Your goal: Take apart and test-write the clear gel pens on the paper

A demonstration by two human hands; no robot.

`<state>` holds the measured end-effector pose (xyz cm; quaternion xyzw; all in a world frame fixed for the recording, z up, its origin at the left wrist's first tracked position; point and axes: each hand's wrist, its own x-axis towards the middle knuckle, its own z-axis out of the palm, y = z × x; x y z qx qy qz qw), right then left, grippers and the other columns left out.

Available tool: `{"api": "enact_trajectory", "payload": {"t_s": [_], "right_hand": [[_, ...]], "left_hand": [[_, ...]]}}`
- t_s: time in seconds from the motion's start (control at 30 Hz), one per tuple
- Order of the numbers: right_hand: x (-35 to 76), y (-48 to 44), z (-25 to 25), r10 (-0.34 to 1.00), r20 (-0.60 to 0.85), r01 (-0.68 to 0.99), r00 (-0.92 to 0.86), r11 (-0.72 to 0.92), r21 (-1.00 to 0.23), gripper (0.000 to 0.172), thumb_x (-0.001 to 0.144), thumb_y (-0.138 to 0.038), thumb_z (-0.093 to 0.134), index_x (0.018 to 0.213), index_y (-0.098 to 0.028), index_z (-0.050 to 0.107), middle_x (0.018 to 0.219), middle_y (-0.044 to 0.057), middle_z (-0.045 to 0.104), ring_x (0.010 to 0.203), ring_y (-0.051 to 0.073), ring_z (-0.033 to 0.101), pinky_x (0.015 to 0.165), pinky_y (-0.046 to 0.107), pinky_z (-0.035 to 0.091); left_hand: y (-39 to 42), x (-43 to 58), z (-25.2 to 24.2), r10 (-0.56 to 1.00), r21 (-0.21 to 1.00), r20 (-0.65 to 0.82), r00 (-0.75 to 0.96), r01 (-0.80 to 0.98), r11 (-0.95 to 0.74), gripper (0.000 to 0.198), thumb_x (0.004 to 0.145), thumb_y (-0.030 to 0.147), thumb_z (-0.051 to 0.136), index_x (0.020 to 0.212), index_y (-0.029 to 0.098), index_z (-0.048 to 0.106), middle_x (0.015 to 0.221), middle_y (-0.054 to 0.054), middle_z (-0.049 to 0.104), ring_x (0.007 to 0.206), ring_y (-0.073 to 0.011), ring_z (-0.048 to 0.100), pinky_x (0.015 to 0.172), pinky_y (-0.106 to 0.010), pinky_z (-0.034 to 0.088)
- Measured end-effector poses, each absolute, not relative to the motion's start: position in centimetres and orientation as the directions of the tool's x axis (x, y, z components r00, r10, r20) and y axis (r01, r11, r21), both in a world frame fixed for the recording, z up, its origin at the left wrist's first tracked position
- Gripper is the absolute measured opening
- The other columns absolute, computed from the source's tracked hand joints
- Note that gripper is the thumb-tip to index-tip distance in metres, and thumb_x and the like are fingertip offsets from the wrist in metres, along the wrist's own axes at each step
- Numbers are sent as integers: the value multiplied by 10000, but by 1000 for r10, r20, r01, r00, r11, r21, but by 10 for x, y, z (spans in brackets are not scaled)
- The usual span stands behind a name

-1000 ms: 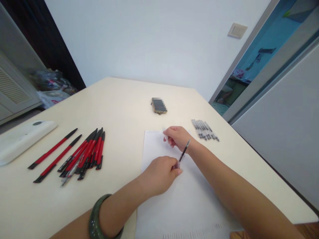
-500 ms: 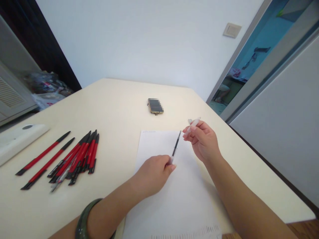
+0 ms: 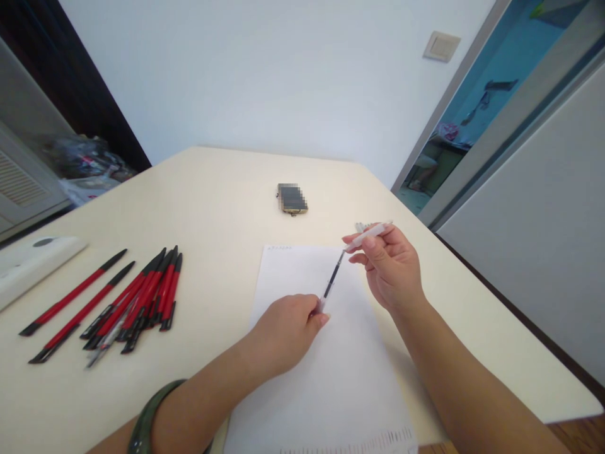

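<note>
My left hand point(image 3: 288, 331) is closed around the lower end of a slim pen refill point(image 3: 333, 277) with dark ink, its tip pointing up and away. My right hand point(image 3: 394, 268) pinches a whitish, see-through pen barrel point(image 3: 371, 234) between thumb and fingers. The near end of the barrel meets the refill's tip; whether the tip is inside it I cannot tell. Both hands are over a sheet of white paper point(image 3: 307, 391) with a row of short pen strokes along its near edge. Small pale pieces point(image 3: 363, 226) lie just behind my right hand, partly hidden.
Several red and black pens point(image 3: 142, 296) lie in a pile on the left, with a clear pen point(image 3: 106, 340) among them. A white power strip point(image 3: 33, 265) rests at the table's left edge. A small dark, pixelated object point(image 3: 293, 198) lies toward the back, before the wall.
My right hand has tilted the pen barrel flatter and brought its end against the refill's tip. My left hand keeps its grip. The view has shifted slightly.
</note>
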<state>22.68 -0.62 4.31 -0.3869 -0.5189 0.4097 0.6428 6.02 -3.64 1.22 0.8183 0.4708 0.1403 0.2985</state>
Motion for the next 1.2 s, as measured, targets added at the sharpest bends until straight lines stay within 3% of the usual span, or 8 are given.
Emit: {"api": "enact_trajectory", "payload": {"t_s": [0.67,0.87,1.2], "right_hand": [[228,-3,37,971,237,-57,13,238,-970,167,710,-303,555,813,-180,511,710,23,624,580,100,529,547,237,415],[231,3,33,986,158,-113,61,164,-980,184,709,-330,544,789,-166,516,746,36,619,551,86,507,522,223,411],[221,-2,29,996,60,-163,-63,49,-985,152,715,-305,547,754,-159,526,786,47,645,596,90,535,553,219,408]], "left_hand": [[-38,59,14,860,622,-49,507,689,-371,261,811,339,326,631,187,437,655,-7,527,616,-147,462,550,-247,299],[-37,59,17,875,633,40,483,665,-396,282,829,336,288,598,188,354,604,16,464,576,-128,415,523,-240,271],[-34,56,21,910,703,71,408,627,-335,292,846,341,263,605,189,329,583,35,410,561,-111,388,505,-236,250]]}}
